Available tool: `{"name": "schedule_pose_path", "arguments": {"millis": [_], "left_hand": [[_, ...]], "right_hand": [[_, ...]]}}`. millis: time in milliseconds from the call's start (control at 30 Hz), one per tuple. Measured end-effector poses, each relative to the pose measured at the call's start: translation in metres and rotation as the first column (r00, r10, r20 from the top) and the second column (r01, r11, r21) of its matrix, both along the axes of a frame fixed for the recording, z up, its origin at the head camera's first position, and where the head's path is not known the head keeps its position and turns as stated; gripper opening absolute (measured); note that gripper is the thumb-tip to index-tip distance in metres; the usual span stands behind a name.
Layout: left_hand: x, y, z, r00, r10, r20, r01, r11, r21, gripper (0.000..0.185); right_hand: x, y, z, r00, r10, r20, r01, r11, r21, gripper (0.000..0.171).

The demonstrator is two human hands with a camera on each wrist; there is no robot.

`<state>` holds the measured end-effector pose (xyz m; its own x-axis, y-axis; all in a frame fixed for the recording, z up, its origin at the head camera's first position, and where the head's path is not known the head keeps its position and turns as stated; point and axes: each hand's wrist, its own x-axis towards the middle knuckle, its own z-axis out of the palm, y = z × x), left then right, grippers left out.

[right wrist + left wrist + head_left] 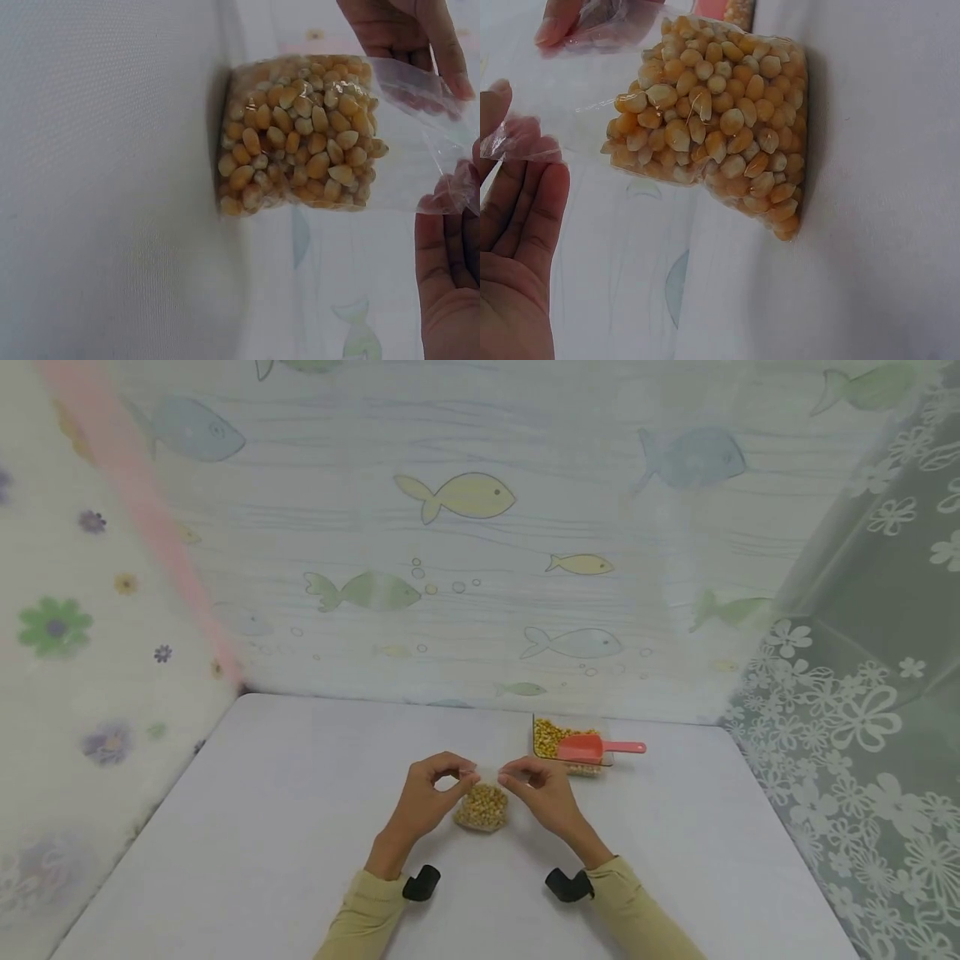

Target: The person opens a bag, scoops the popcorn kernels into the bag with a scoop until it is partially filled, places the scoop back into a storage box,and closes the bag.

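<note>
Both my hands pinch the top of the filled corn bag [482,807], left hand [427,799] and right hand [546,795]; it rests near the table's [262,810] middle, its mouth not yet closed.

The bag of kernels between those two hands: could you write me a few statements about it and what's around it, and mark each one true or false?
1. Both hands pinch the top edge of the clear bag. True: the left hand and the right hand each hold one side of its mouth.
2. The bag holds green peas. False: it holds yellow corn kernels.
3. The bag is lifted clear of the table. False: its bottom rests on the table.
4. A red scoop lies on the container of kernels. True.
5. The scoop is in the right hand. False: it lies apart on the container, beyond that hand.
</note>
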<state>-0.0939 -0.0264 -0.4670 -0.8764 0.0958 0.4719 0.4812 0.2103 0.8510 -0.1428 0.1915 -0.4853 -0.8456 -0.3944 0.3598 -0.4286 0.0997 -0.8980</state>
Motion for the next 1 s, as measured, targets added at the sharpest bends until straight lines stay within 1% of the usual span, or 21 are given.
{"name": "schedule_pose_path", "arguments": {"millis": [100, 200, 333, 500, 567, 667, 733, 833, 900, 1000], "left_hand": [[0.005, 0.002, 0.011, 1.0, 0.007, -0.017, -0.007, 1.0, -0.017, 0.006], [0.007, 0.003, 0.014, 0.999, 0.029, -0.038, -0.03, 0.999, -0.038, 0.004], [0.008, 0.004, 0.013, 0.997, 0.046, -0.063, -0.049, 0.998, -0.046, 0.004], [0.009, 0.003, 0.01, 0.996, 0.048, -0.076, -0.049, 0.999, -0.02, 0.004], [0.01, 0.003, 0.01, 0.997, 0.039, -0.073, -0.04, 0.999, -0.012, 0.006], [0.008, 0.003, 0.009, 0.998, 0.018, -0.067, -0.019, 1.0, -0.006, 0.009], [0.003, 0.004, 0.002, 0.999, 0.01, -0.05, -0.011, 1.0, -0.013, 0.009], [-0.004, 0.005, -0.009, 0.999, 0.026, -0.04, -0.027, 0.999, -0.028, 0.006], [-0.008, 0.005, -0.017, 0.998, 0.042, -0.046, -0.043, 0.998, -0.036, 0.006], [-0.008, 0.005, -0.021, 0.997, 0.044, -0.063, -0.046, 0.999, -0.022, 0.006]], "right_hand": [[0.0, -0.002, 0.001, 0.999, -0.04, -0.01, 0.04, 0.998, 0.041, 0.006], [0.0, -0.004, 0.003, 0.998, -0.055, -0.019, 0.057, 0.996, 0.066, 0.005], [0.0, -0.006, 0.003, 0.998, -0.048, -0.03, 0.05, 0.997, 0.065, 0.006], [0.001, -0.003, 0.001, 0.999, -0.04, 0.001, 0.04, 0.998, 0.042, 0.007], [0.001, -0.001, 0.0, 0.999, -0.035, 0.007, 0.035, 0.999, 0.016, 0.007], [0.0, 0.001, -0.002, 1.0, -0.006, -0.019, 0.006, 0.999, -0.037, 0.007], [-0.001, 0.001, -0.002, 0.999, 0.021, -0.043, -0.024, 0.997, -0.072, 0.008], [-0.001, 0.001, -0.002, 0.996, 0.056, -0.075, -0.064, 0.992, -0.109, 0.007], [-0.001, 0.0, -0.002, 0.994, 0.062, -0.085, -0.072, 0.99, -0.125, 0.006], [-0.001, 0.001, -0.005, 0.994, 0.07, -0.085, -0.082, 0.986, -0.145, 0.003]]}}
